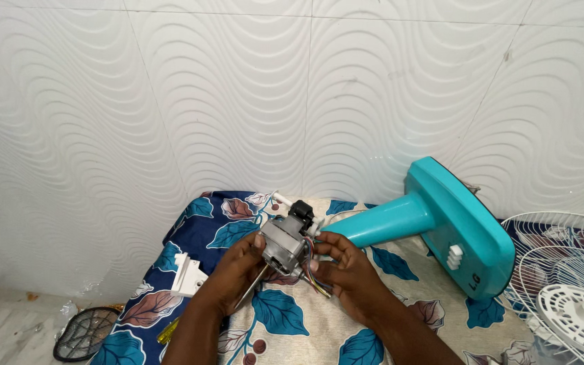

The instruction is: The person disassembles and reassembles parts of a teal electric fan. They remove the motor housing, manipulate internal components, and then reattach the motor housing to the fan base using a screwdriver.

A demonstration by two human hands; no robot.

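Near the frame's lower centre, left hand (238,267) and right hand (346,270) pinch a grey fan motor (285,242) with their fingers; teal fan stand (441,226) lies right, its white label unreadable.

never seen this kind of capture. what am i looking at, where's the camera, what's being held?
There is no robot here: a person works with two bare hands, and the single picture comes from a camera worn on their head, looking down and forward at the hands.

The left hand and right hand together hold a small fan motor, a grey metal block with a black part on top and coloured wires hanging below it. The motor seems to sit at the end of a teal fan stand lying on its side.

All this rests on a cloth with a leaf print. On it, left of the hands, lies a white plastic part. At the right edge are white wire fan guards. At the lower left, on the floor, lies a dark mesh racket. Behind is a white wavy tiled wall.
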